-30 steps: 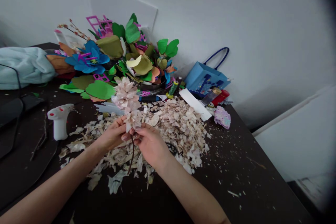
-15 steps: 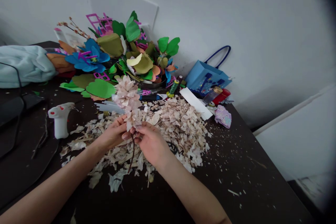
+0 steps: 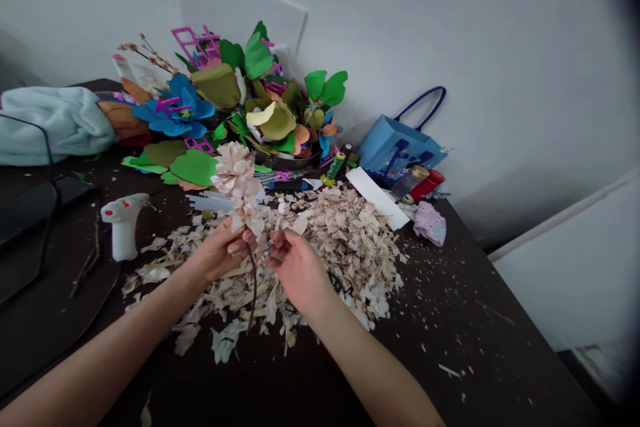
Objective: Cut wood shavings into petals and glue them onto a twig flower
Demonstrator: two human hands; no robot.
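Observation:
My left hand (image 3: pixel 220 255) is closed round the thin brown stem (image 3: pixel 254 293) of a pale petal flower (image 3: pixel 236 179) and holds it upright over the table. A second cluster of petals sits on the stem just above my fingers. My right hand (image 3: pixel 295 267) is a little to the right of the stem, fingers curled loosely, above a big heap of pale dried petals (image 3: pixel 340 233). I cannot make out whether anything is pinched in its fingers.
A white glue gun (image 3: pixel 121 227) stands to the left. Behind are colourful foam flowers and leaves (image 3: pixel 235 100), a blue bag (image 3: pixel 395 147), a green thread spool (image 3: pixel 334 167), a white strip (image 3: pixel 375 199) and a light blue cloth (image 3: pixel 55 123). Scraps litter the dark table (image 3: pixel 475 333).
My right hand has come off the flower stem and moved slightly right. The flower has tilted a little to the left in my left hand.

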